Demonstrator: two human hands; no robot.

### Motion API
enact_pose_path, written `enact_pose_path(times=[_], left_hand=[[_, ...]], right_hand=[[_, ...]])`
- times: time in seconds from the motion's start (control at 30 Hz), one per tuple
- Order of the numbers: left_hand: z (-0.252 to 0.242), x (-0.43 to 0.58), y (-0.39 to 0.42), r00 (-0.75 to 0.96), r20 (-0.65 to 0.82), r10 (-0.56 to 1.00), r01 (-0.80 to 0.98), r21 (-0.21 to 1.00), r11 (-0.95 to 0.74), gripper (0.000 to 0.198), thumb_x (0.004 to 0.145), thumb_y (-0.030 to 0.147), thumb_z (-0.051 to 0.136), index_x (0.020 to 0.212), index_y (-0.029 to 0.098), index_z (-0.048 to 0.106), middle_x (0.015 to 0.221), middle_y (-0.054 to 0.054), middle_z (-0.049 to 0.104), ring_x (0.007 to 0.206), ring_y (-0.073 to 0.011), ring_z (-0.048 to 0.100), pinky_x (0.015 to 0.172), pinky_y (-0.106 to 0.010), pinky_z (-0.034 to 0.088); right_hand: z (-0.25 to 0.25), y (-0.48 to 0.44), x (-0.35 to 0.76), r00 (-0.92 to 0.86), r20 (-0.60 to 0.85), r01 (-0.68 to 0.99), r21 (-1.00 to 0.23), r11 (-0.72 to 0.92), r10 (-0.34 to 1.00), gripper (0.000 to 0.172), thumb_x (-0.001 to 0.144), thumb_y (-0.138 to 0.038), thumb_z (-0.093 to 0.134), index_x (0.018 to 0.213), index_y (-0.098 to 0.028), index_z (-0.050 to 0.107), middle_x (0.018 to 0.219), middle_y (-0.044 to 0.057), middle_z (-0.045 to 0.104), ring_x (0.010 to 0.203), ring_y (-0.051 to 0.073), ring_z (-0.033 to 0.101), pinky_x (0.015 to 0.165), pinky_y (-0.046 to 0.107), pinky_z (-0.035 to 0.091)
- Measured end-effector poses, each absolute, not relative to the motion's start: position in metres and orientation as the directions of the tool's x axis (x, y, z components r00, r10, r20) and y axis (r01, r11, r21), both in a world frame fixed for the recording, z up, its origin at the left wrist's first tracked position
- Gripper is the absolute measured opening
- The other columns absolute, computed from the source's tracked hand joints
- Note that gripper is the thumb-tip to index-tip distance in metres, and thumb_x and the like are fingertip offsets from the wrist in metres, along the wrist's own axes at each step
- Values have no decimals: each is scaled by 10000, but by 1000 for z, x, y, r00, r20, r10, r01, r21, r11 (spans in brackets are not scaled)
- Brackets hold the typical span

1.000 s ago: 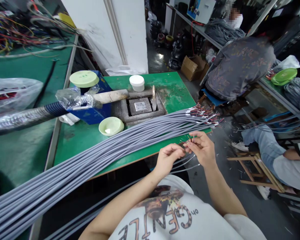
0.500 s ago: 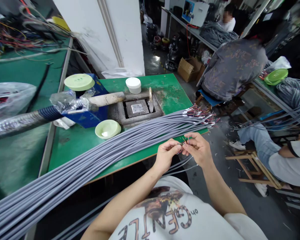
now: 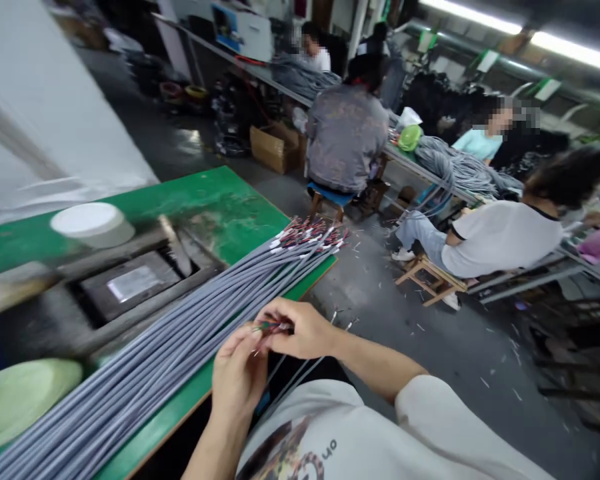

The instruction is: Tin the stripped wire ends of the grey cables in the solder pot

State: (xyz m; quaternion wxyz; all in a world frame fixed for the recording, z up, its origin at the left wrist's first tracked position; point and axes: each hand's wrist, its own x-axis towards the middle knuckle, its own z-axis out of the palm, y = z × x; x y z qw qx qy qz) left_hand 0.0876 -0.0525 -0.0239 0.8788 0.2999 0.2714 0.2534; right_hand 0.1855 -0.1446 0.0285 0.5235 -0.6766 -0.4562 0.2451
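Fingers (image 3: 279, 343) pinching wires (image 3: 269, 326), green table (image 3: 220, 193) bearing grey cables (image 3: 190, 343), scrap-strewn floor (image 3: 405, 347), white pillar (image 3: 65, 100), 2 lit tubes (image 3: 473, 15)

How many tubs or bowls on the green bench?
2: white tub toward the far edge; pale green bowl lower left, beside grey cables, partly cut off. More may be hidden.

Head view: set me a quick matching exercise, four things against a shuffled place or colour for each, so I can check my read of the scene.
Things
1. Thin wires
2. Cable bundle
3. Cardboard box
4. Round tub

Places and colours
A. On the floor, beyond the table
B. White, standing on the tabletop
C. Held between the left hand and right hand
D. Grey, laid along the tabletop

Pairs: 1-C, 2-D, 3-A, 4-B
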Motion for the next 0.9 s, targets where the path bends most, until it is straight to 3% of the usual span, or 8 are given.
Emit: enact_pose_path(times=[0.13, 0.33, 0.53, 0.67, 0.9], left_hand=[[-29, 86, -46, 788, -407, 461, -171, 574, 801, 206, 545, 234, 773, 709, 146, 685, 720, -11, 679, 691, -134, 641, 660, -216, 544], [-25, 85, -51, 782, -400, 477, -206, 557, 804, 196, 546, 220, 760, 720, 175, 683, 715, 5, 684, 707, -137, 654, 693, -227, 556], [-21, 79, -47, 659, -204, 724, -382, 738, 556, 128, 599, 208, 772, 660, 171, 666, 691, 32, 657, 638, -89, 592, 646, -209, 523], [-21, 76, -42, 562, -54, 825, -427, 836, 345, 84, 650, 170, 744, 688, 171, 670, 646, 41, 616, 577, -72, 532, 585, -200, 469], [-14, 76, -52, 511, -38, 859, -443, 845, 301, 89, 711, 231, 730, 704, 168, 667, 634, 31, 557, 608, -72, 498, 607, -197, 428]], right_hand=[[23, -140, 175, 511, 180, 323, -946, 6, 840, 249, 714, -218, 646, 950, -173, 584, 811, -20, 597, 709, 90, 558, 673, 188, 458], [21, -133, 170, 536, 252, 278, -954, 113, 806, 188, 796, -265, 575, 920, -134, 628, 833, 31, 650, 753, 114, 597, 708, 204, 477], [21, -126, 173, 573, 235, 336, -941, 36, 785, 241, 865, -347, 535, 828, -137, 648, 704, 7, 608, 637, 99, 555, 599, 190, 447], [14, -124, 177, 528, 333, 434, -896, 89, 781, 230, 846, -342, 578, 758, -139, 643, 715, 22, 618, 682, 111, 578, 648, 206, 461], [23, -120, 174, 523, 308, 457, -888, 43, 795, 165, 844, -326, 585, 780, -185, 641, 781, 32, 628, 741, 139, 585, 698, 253, 475]])
